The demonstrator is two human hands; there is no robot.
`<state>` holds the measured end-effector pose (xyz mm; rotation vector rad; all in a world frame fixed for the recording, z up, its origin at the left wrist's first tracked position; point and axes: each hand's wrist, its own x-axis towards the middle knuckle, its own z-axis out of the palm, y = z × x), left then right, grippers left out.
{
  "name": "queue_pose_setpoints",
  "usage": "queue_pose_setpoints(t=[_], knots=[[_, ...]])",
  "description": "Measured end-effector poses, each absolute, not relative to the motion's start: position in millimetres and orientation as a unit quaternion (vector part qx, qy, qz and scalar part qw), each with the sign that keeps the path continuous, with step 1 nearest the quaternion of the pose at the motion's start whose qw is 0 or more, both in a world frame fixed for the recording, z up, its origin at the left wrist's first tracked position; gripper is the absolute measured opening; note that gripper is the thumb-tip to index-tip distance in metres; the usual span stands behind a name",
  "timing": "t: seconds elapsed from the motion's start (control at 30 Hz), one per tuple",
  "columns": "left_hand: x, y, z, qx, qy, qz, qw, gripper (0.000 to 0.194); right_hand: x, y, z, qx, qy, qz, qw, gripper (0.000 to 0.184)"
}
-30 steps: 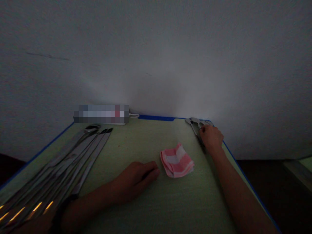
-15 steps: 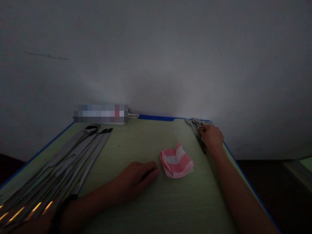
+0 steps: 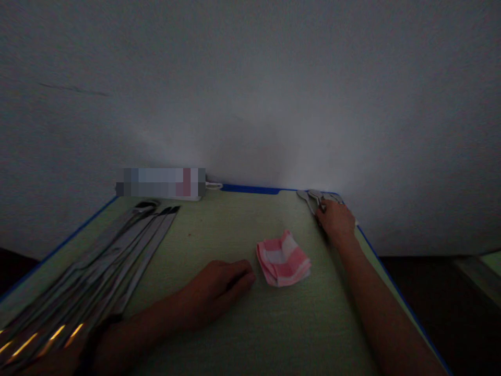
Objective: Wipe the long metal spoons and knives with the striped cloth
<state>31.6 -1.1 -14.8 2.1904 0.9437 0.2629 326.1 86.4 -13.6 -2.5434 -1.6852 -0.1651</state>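
Note:
My right hand is at the far right of the table, its fingers closed on a metal spoon in a small group. Two spoon bowls stick out beyond its fingertips, and the handles are partly hidden under the hand. My left hand rests on the table with its fingers curled and nothing visible in them. Just right of its fingertips lies a folded pink-and-white checked cloth, apart from the hand. Dim light blurs the detail around the right fingers.
Several long metal utensils lie side by side along the left of the pale green table, partly under my left forearm. A blurred-out box stands at the back left with a white loop beside it. Behind rises a grey wall.
My right hand has shifted slightly left over the spoons, covering more of their handles. The left hand and the cloth stay where they were.

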Motion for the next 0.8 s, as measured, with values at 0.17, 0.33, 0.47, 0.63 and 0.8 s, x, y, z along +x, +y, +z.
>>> queue_pose_setpoints(t=[0.17, 0.33, 0.47, 0.63, 0.8], knots=[[31.3, -0.4, -17.2, 0.856, 0.361, 0.104, 0.354, 0.034, 326.0, 87.5, -14.3, -0.833, -0.549, -0.051, 0.046, 0.032], [31.7, -1.2, -18.6, 0.860, 0.360, 0.110, 0.345, 0.035, 325.4, 88.8, -13.7, -0.838, -0.541, -0.052, 0.041, 0.028], [32.1, -1.7, -16.7, 0.860, 0.362, 0.101, 0.344, 0.034, 325.8, 90.6, -12.0, -0.842, -0.535, -0.053, 0.044, 0.029], [30.9, -1.4, -21.5, 0.867, 0.358, 0.108, 0.330, 0.034, 327.7, 91.5, -11.4, -0.846, -0.530, -0.047, 0.042, 0.028], [31.0, -1.0, -19.2, 0.864, 0.356, 0.102, 0.340, 0.034, 329.2, 91.7, -13.4, -0.841, -0.536, -0.053, 0.052, 0.030]])
